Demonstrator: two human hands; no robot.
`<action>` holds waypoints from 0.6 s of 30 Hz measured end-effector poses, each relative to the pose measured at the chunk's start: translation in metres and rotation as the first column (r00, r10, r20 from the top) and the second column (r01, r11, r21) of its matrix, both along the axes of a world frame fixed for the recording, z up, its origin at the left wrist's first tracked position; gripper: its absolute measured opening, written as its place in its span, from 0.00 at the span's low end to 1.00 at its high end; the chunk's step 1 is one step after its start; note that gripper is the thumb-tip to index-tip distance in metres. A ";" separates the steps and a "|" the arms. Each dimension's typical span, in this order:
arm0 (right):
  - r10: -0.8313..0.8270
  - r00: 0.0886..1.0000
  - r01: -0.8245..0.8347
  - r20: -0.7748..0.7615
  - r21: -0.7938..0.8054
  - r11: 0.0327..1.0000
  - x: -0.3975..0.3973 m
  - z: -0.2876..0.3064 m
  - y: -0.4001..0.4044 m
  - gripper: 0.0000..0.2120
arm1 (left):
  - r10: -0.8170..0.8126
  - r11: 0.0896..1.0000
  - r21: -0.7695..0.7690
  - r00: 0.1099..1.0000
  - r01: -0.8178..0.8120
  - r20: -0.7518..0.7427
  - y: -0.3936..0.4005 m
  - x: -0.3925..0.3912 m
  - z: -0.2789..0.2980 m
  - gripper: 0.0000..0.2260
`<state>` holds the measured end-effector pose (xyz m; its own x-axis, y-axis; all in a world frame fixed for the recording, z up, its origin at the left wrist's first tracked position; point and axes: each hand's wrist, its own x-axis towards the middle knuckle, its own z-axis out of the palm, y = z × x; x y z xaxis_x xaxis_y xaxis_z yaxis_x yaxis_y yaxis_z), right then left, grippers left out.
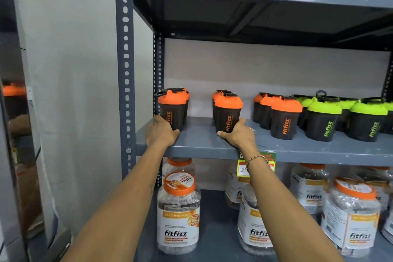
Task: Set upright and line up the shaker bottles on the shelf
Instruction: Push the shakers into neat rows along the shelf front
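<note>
1. We face a grey metal rack (212,147) standing against a pale wall (265,70).
2. Left of our fingers, its perforated upright (126,59) rises beside a plain white wall (70,70).
3. Farther left stands a reflective panel (12,134).

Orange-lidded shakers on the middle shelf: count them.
7 visible. Two at far left, the left hand on the front one; two in the middle, the right hand on the front; three further right. Others may hide behind.

The left hand (162,132) covers the base of its orange-lidded shaker (172,109); bottles behind the fingers are mostly hidden. Beyond the right hand (238,134), the green-lidded shakers (369,120) run off-frame.
</note>
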<state>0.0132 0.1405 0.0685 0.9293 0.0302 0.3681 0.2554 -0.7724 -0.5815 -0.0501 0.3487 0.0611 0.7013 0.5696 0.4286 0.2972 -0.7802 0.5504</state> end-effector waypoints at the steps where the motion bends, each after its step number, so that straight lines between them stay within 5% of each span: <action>1: -0.001 1.000 0.001 -0.002 0.003 1.000 -0.001 0.000 0.000 0.34 | 0.001 1.000 0.002 1.000 -0.001 -0.005 0.000 0.000 0.000 0.29; 8: 0.024 0.999 -0.022 -0.035 0.062 0.998 -0.008 0.005 -0.004 0.37 | 0.108 0.993 -0.041 0.994 -0.107 0.035 -0.009 -0.015 0.001 0.32; 12: -0.061 0.998 0.057 0.028 0.138 0.989 -0.011 0.002 -0.033 0.28 | 0.213 0.972 0.073 0.970 -0.223 0.116 -0.034 -0.025 -0.007 0.26; 15: -0.250 0.956 0.213 0.153 0.220 0.952 -0.012 -0.003 -0.077 0.25 | 0.049 0.979 0.195 0.995 -0.066 0.091 -0.076 -0.015 -0.005 0.19; 18: -0.353 0.929 0.301 0.114 0.326 0.896 -0.004 0.004 -0.123 0.37 | -0.135 0.990 0.058 0.987 0.131 0.089 -0.130 0.004 0.003 0.22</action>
<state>0.0090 0.0170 0.0723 0.7920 -0.3998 0.4614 0.1315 -0.6263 -0.7684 -0.0457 0.2185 0.0639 0.7251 0.4492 0.5220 0.1383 -0.8376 0.5285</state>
